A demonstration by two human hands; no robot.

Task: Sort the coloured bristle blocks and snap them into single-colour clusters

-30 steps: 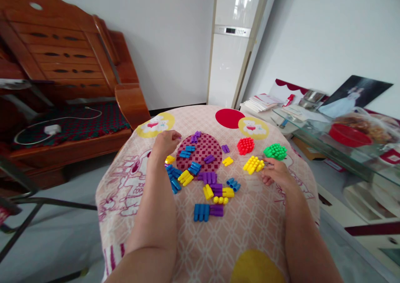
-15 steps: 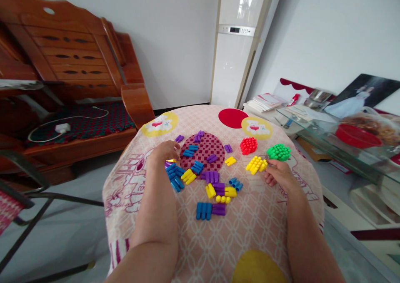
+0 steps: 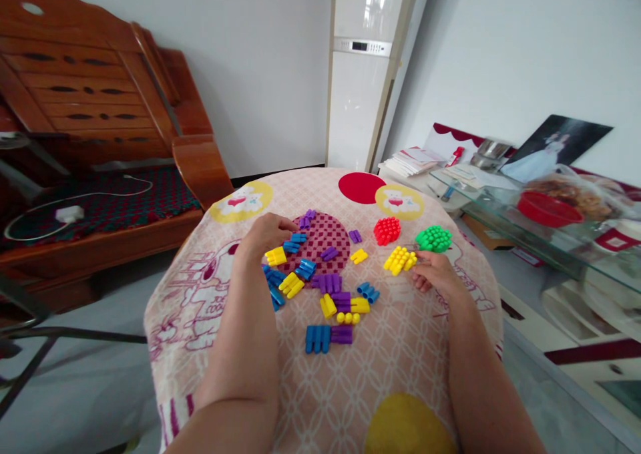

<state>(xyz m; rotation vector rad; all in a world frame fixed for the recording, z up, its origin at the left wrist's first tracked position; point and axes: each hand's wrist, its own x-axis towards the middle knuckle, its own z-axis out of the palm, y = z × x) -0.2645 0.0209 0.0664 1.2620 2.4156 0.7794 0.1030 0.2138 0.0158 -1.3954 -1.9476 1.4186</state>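
My left hand (image 3: 268, 235) hovers over the left side of the tabletop with its fingers stretched rightward, and nothing shows in it; the fingertips' underside is hidden. Close by lie a purple block (image 3: 307, 219), a blue block (image 3: 294, 242) and a yellow block (image 3: 275, 256). More blue blocks (image 3: 274, 280) are partly covered by my left forearm. On the right, my right hand (image 3: 435, 272) is closed at the right end of a knobbly yellow block cluster (image 3: 400, 260). Beyond it sit a red cluster (image 3: 387, 230) and a green cluster (image 3: 433, 238).
Several purple, yellow and blue blocks (image 3: 318, 339) are scattered mid-table on the patterned tablecloth (image 3: 390, 374). A glass-topped stand (image 3: 481, 190) with a red bowl (image 3: 549, 209) is at the right. A wooden bench (image 3: 95, 120) stands left, a tall white cabinet unit (image 3: 358, 100) behind.
My left hand dipped toward the near blocks, then moved back up. The yellow block beside it now lies further right and in fuller view. My right hand stays at the yellow cluster.
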